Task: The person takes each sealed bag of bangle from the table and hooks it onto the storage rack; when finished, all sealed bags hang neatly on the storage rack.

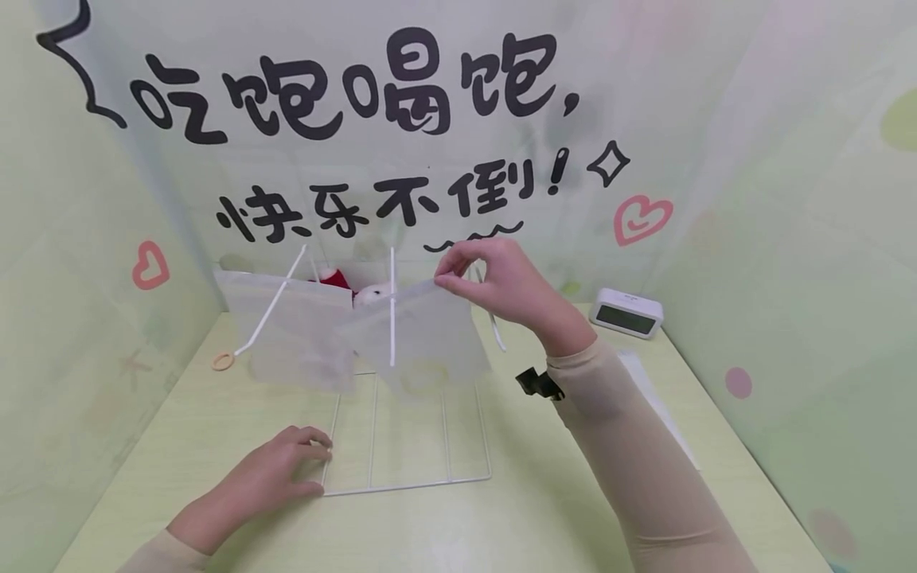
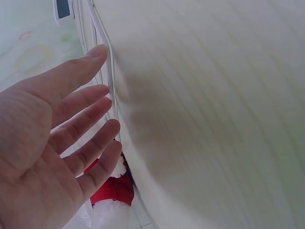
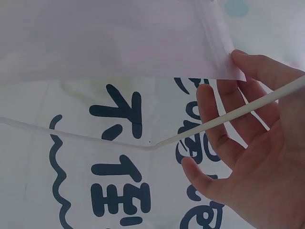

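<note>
On the table stands a white wire rack (image 1: pixel 407 488) with bent upright prongs. Two frosted, see-through plastic bags hang about its prongs: the left bag (image 1: pixel 286 342) and the right bag (image 1: pixel 437 346). My right hand (image 1: pixel 512 282) pinches the right bag's upper corner between thumb and finger; the right wrist view shows the bag's edge (image 3: pixel 217 43) there, a prong (image 3: pixel 228 117) crossing in front of the palm. Down at the left, my left hand (image 1: pixel 268 469) rests against the rack's base wire, its fingers extended, as the left wrist view also shows.
A small orange ring (image 1: pixel 223 362) lies at the left. Behind the bags are a red item (image 1: pixel 333 278) and a white fluffy item (image 1: pixel 372 294), mostly hidden. A white digital clock (image 1: pixel 626 314) stands back right, near a white sheet (image 1: pixel 655 398). Walls enclose three sides.
</note>
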`<state>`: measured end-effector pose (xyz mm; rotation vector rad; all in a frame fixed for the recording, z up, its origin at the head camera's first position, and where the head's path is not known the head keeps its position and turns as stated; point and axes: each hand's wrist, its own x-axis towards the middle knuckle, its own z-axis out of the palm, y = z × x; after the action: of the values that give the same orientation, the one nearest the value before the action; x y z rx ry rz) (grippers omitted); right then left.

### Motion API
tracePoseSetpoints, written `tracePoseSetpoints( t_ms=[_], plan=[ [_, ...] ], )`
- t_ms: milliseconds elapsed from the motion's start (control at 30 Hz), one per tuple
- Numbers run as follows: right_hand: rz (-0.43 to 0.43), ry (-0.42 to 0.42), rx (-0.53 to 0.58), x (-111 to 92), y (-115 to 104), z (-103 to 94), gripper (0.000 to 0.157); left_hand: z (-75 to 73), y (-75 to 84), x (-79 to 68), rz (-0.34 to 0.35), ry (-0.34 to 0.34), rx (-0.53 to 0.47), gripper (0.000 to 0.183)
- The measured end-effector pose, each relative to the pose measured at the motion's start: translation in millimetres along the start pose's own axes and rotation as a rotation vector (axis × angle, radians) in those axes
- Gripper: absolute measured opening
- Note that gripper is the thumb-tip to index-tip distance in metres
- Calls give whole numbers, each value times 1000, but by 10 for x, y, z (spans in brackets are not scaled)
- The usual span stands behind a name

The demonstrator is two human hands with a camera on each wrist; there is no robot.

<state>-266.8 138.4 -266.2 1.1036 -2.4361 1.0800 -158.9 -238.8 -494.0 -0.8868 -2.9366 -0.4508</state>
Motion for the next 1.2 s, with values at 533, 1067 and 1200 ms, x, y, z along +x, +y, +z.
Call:
tracePoseSetpoints(
  t_ms=[533, 1067, 1200],
  plan=[
    [16, 184, 18, -209, 166, -159, 15, -32, -37, -12, 1, -3, 6, 39],
    [219, 158, -192, -1109, 877, -476, 14, 23, -37, -6, 12, 7, 3, 41],
    [262, 141, -248, -1347, 1107, -509, 15, 21, -31, -13, 2, 6, 7, 41]
  ],
)
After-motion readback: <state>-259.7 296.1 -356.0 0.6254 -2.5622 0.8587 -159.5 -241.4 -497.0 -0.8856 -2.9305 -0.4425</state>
